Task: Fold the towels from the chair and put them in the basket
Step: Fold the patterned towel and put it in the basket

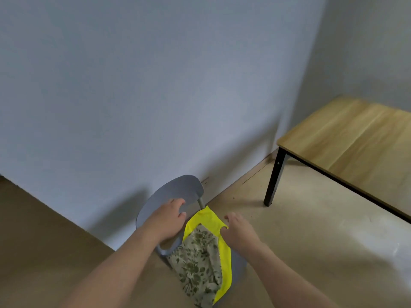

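1. Pale wall [133, 85] and beige floor [300, 230] surround one grey chair [175, 190]; one wooden tabletop [355, 138] stands to the right.
2. Two towels lie on the chair seat: one floral towel [198, 261] over one yellow towel [206, 218].
3. Left hand [166, 221] rests on the backrest, its grip loosely curved.
4. Right hand [238, 230] pinches the yellow towel's edge.

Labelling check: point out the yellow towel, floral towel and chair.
yellow towel [205, 218]: head view, bare upper part.
floral towel [196, 263]: head view, middle of the print.
chair [175, 190]: head view, grey backrest.
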A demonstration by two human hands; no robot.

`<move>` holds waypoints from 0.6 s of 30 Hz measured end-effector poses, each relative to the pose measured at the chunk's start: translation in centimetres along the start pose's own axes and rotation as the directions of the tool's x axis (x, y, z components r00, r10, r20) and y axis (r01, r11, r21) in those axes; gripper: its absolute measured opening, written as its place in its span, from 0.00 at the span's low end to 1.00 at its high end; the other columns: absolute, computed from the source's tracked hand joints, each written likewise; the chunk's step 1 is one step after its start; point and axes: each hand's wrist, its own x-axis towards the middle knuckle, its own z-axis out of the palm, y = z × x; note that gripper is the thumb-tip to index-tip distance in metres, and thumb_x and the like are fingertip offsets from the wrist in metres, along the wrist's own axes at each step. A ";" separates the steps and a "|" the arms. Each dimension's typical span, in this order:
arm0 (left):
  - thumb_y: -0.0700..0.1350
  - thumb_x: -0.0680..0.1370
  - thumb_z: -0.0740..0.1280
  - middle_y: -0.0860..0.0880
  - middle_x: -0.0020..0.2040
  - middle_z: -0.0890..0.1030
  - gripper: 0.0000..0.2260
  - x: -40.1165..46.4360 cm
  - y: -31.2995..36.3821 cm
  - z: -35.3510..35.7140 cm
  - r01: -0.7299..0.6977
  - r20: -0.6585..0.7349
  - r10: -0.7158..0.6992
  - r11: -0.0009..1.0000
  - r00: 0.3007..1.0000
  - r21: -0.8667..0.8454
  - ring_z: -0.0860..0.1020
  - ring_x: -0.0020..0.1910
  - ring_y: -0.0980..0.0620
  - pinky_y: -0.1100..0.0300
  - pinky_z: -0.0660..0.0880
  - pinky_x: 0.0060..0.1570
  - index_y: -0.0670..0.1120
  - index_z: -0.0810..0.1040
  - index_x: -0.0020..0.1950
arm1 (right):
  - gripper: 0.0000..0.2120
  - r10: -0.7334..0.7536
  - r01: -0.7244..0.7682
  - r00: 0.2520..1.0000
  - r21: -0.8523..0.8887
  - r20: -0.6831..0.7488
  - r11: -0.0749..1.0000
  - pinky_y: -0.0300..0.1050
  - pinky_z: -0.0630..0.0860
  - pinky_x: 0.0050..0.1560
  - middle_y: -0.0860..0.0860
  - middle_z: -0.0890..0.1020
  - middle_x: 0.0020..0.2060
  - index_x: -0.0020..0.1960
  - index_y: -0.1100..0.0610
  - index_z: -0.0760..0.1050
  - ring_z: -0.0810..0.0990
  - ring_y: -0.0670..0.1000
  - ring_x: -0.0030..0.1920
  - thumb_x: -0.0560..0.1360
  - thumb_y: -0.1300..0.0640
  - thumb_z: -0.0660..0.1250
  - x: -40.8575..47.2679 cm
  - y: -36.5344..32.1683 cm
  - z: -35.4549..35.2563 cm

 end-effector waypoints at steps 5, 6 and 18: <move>0.46 0.79 0.60 0.49 0.68 0.72 0.17 7.9 -4.6 5.1 -0.009 0.125 0.019 0.997 0.992 -0.082 0.71 0.66 0.49 0.57 0.66 0.64 0.47 0.70 0.68 | 0.17 0.188 -0.192 0.979 0.048 0.079 0.980 0.48 0.70 0.59 0.53 0.73 0.61 0.64 0.57 0.68 0.72 0.56 0.61 0.77 0.54 0.57 6.7 1.5 7.1; 0.45 0.79 0.60 0.49 0.67 0.72 0.16 9.2 -5.0 6.5 0.000 0.147 0.018 0.992 0.989 -0.122 0.72 0.65 0.50 0.58 0.66 0.63 0.47 0.71 0.67 | 0.16 0.221 -0.226 0.972 0.050 0.084 0.973 0.48 0.71 0.57 0.53 0.73 0.60 0.63 0.57 0.68 0.73 0.56 0.61 0.77 0.54 0.57 7.8 1.9 8.1; 0.43 0.77 0.61 0.50 0.64 0.75 0.15 28.6 -16.6 36.9 0.138 0.249 -0.039 0.907 0.968 -0.397 0.74 0.61 0.50 0.58 0.70 0.58 0.49 0.74 0.63 | 0.38 0.423 -0.427 0.904 -0.103 -0.056 0.899 0.48 0.68 0.64 0.52 0.67 0.64 0.75 0.55 0.53 0.68 0.56 0.66 0.74 0.37 0.60 25.0 12.2 34.7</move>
